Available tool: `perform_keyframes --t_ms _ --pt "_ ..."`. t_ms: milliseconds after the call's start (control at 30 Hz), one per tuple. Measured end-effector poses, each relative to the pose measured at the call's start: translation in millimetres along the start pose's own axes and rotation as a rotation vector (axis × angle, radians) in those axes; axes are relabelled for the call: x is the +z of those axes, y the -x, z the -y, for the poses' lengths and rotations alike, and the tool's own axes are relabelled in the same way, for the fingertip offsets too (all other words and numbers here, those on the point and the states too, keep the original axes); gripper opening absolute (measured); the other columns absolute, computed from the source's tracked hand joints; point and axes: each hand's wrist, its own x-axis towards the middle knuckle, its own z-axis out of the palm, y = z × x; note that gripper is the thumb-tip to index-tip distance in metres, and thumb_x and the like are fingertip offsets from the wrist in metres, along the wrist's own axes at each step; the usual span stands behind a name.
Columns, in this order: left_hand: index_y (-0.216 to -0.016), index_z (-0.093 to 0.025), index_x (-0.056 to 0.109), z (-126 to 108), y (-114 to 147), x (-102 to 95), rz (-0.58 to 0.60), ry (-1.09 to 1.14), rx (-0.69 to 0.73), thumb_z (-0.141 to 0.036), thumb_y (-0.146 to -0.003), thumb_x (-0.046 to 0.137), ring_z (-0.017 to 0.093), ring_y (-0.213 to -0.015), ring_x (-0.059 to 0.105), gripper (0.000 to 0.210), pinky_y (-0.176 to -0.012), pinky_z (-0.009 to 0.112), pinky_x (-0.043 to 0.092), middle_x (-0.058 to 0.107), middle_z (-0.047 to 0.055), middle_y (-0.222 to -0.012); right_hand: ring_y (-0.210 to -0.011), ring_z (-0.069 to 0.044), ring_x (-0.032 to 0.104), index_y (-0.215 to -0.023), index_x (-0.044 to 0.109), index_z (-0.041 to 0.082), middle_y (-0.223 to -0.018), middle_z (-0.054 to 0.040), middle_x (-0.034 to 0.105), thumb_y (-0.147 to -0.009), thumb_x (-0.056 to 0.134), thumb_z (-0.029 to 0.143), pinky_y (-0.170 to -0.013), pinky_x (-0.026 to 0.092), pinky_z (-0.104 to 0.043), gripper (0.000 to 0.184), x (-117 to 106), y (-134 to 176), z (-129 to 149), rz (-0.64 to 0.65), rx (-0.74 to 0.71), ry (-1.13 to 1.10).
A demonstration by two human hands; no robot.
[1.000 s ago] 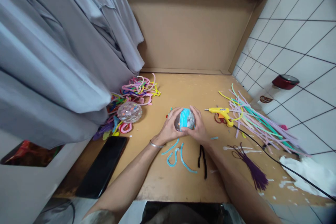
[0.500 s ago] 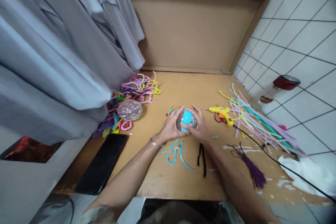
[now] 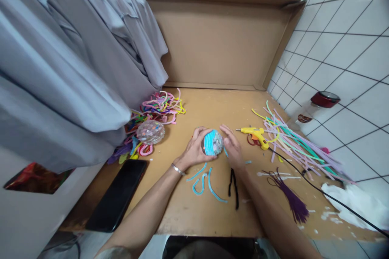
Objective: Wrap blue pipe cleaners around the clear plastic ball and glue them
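Observation:
My left hand (image 3: 197, 147) is wrapped round the left side of a clear ball (image 3: 218, 145) with light-blue pipe cleaner (image 3: 209, 143) wound in a band about it. On the ball's right side is my right hand (image 3: 232, 145), its fingers stretched and apart. A short bit of blue shows by the right thumb; whether the thumb touches it I cannot tell. Loose blue pipe cleaners (image 3: 214, 188) and black pipe cleaners (image 3: 236, 194) lie on the table just below the hands.
To the right lie a yellow glue gun (image 3: 255, 132) with its black cord, long pastel pipe cleaners (image 3: 300, 141), a purple tassel (image 3: 293, 200) and white tissue (image 3: 349, 202). On the left are a tangled pipe-cleaner pile (image 3: 164, 105), a clear textured ball (image 3: 151, 132) and a black phone (image 3: 117, 196).
My right hand has come off the ball and opened beside it. The ball has turned in my left hand, its blue band now further left. The view has tipped up slightly.

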Motion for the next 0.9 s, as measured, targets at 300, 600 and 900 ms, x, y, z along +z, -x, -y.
perform_keyframes --t_ms 300,600,900 --pt "-0.145 -0.029 0.046 2.3 2.7 0.1 0.010 -0.008 0.057 -0.046 -0.064 0.090 0.033 -0.132 0.049 0.094 -0.111 0.053 0.047 0.040 0.013 -0.138 -0.126 -0.027 0.059 -0.119 0.071 0.025 -0.130 -0.0095 0.067 -0.091 0.050 0.069 -0.115 0.042 -0.046 0.056 -0.4 -5.8 -8.7 0.010 0.098 -0.006" --pt "-0.130 -0.023 0.055 0.2 1.8 6.3 -0.179 0.225 -0.122 -0.047 -0.062 0.090 0.031 -0.131 0.052 0.080 -0.113 0.050 0.044 0.049 0.012 -0.136 -0.125 -0.031 0.060 -0.133 0.060 0.024 -0.140 -0.0151 0.062 -0.085 0.046 0.080 -0.105 0.048 -0.052 0.075 3.8 -8.9 -21.4 -0.181 0.325 -0.289" --pt "-0.130 -0.025 0.050 -7.1 -7.0 16.0 -0.497 0.936 -0.477 -0.055 -0.057 0.091 0.022 -0.109 0.065 0.089 -0.100 0.034 0.052 0.064 0.007 -0.123 -0.135 -0.031 0.046 -0.157 0.031 0.028 -0.149 -0.0154 0.047 -0.100 0.026 0.062 -0.110 0.037 -0.052 0.066 18.6 12.8 -0.4 -0.035 -0.305 0.671"
